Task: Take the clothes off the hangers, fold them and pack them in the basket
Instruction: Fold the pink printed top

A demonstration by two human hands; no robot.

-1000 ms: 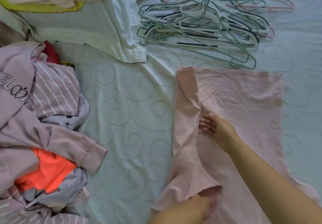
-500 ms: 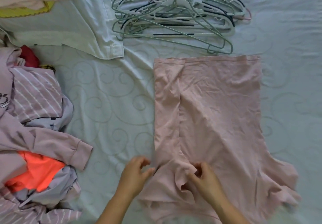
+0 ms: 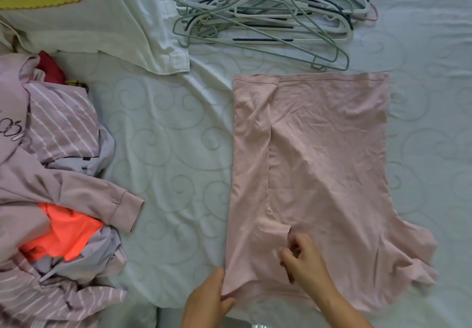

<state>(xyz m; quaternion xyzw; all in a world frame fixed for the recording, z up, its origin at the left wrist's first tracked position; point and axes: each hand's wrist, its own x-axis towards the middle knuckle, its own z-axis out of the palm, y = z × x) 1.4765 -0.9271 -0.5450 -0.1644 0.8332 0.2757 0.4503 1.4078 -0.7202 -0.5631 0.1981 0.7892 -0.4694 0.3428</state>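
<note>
A pale pink garment (image 3: 327,164) lies flat on the bed sheet, right of centre, its straight hem at the far edge and its left side folded inward as a long narrow panel over the body; the near right corner flares into ruffled folds. A tangled stack of empty hangers (image 3: 268,13), grey-green, white and pink, lies just beyond the hem. At the left edge, a heap of unfolded clothes (image 3: 51,187) shows mauve, striped and bright orange fabrics. A white shirt (image 3: 122,26) lies spread at upper left.
</note>
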